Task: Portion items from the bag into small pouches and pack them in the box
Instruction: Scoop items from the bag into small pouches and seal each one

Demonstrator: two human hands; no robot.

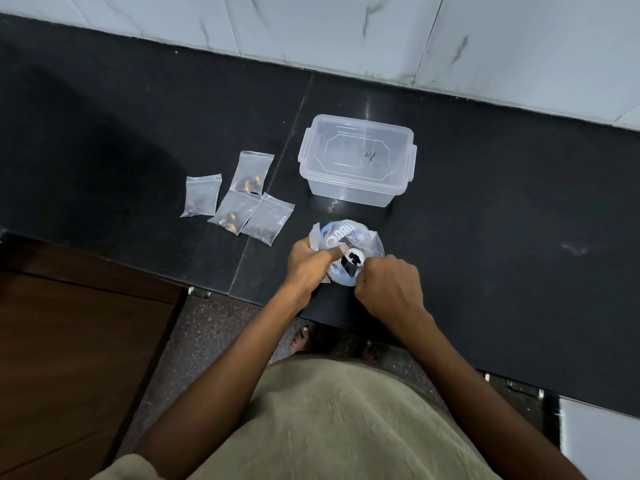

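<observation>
A black polished stone bench runs across the frame, with white marbled wall tiles along the top edge. Just below the middle of the frame stands a crumpled clear plastic bag with blue and white print, resting on the bench near its front edge. The left hand grips the bag's bunched left side, its thumb stretched toward the bag's mouth. The right hand is clenched at the bag's right rim, pinching the plastic there; what its fingertips hold besides the plastic cannot be told. Dark contents with a white patch show in the bag's opening.

Above the bag, right of centre, sits a clear rectangular plastic box with clip tabs at its ends, open at the top and standing apart from the bag. Left of centre lie four small clear zip pouches in a loose cluster, each with a few dark and yellowish pieces inside; the two lower right ones overlap. A brown wooden surface fills the lower left of the frame.
</observation>
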